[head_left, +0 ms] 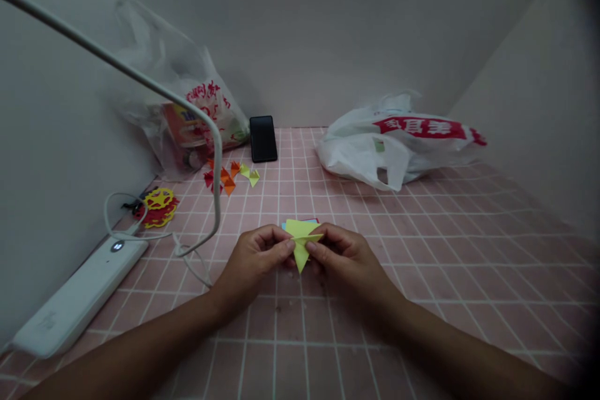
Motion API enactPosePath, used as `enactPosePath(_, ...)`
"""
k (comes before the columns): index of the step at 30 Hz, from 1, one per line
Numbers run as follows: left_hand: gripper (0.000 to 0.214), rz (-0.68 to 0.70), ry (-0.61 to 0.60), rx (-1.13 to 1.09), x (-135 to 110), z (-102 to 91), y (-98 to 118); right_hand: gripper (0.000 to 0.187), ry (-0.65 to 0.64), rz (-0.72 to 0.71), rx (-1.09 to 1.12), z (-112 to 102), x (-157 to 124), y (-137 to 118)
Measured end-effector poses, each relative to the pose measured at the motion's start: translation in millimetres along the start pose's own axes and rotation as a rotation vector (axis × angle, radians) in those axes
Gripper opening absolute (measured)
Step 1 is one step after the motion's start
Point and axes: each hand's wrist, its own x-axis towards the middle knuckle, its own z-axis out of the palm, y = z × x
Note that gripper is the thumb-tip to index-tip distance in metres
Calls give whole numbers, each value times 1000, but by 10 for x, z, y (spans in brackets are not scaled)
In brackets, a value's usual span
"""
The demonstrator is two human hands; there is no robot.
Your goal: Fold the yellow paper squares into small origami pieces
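Pink gridded tabletop point(445, 256), folded papers point(228, 182), bags point(351, 144)

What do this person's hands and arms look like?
The left hand and right hand are bare human hands, with no gloves, watch or visible rings. The left forearm and right forearm show no sleeves or clear markings.

The yellow paper point(300, 257) is folded, with one sharp tip lowermost. Fingers point(282, 252) pinch both sides.

It's dim here. Left of the phone point(263, 139), a plastic bag point(180, 72) looks blurry; far right of the phone, edges go black.
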Motion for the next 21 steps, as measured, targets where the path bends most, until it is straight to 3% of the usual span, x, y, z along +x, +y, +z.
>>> enactPosePath(6,14,71,11,58,-20,17,6,15,-28,-79,-83,-16,-8,-50)
enactPosePath(11,11,171,19,205,-58,31,35,36,-80,-49,-55,-37,-12,0)
enactPosePath(21,12,105,37,163,-48,39,30,30,-31,-69,-155,-32,5,-1)
